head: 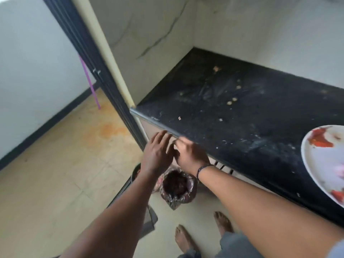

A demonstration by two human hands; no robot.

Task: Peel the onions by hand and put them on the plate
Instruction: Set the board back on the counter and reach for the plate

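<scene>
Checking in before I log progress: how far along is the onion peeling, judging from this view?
Looks late in the job, though unconfirmed. Done: the plate sits on the black counter at the frame's right edge, its contents blurred. In hand: left hand and right hand meet above the lined bin, apparently brushing off scraps. Left: scattered bits on the counter; no unpeeled onions visible.

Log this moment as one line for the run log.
hands: left hand and right hand together over bin | plate on counter, right edge | onion: not visible
</scene>
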